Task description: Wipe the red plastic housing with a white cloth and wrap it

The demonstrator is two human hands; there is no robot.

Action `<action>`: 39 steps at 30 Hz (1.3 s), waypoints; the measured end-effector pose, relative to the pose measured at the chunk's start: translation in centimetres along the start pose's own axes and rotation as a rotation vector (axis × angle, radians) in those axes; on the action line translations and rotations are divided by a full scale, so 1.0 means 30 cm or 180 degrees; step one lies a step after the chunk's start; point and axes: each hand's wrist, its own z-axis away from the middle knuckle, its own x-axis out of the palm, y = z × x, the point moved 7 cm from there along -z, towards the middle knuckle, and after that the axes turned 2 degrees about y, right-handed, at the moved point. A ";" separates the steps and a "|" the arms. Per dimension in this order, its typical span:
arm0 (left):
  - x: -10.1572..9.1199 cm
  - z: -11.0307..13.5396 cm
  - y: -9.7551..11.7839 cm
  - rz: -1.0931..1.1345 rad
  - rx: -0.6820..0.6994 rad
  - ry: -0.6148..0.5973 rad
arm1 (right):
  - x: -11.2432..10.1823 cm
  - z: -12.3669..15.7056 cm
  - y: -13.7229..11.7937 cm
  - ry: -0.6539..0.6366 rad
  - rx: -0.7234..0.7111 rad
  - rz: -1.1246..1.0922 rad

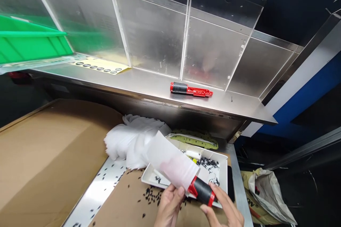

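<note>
Here, fingers point(174, 193) around sleeved tool point(202, 191)

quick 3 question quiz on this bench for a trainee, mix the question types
1. True or false: the red and black tool in both hands is partly inside a frosted plastic bag.
2. Where does the second red tool lie? A) on the steel shelf B) in the green bin C) on the cardboard
3. Fill in: small black bits lie in the white ____.

Key: 1 true; 2 A; 3 tray. The left hand grips the bag end, the right hand the tool's black end.
</note>
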 end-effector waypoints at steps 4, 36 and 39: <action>-0.002 0.020 -0.019 -0.0087 0.0031 -0.0009 | 0.023 -0.028 -0.034 -0.0101 -0.0161 -0.0286; -0.128 0.124 -0.247 0.1156 -0.1427 -0.0353 | 0.115 0.043 -0.081 -0.1814 -0.0684 0.0355; -0.245 0.136 -0.266 0.1028 -0.1176 0.0094 | 0.087 0.059 -0.062 -0.1662 -0.1018 0.0057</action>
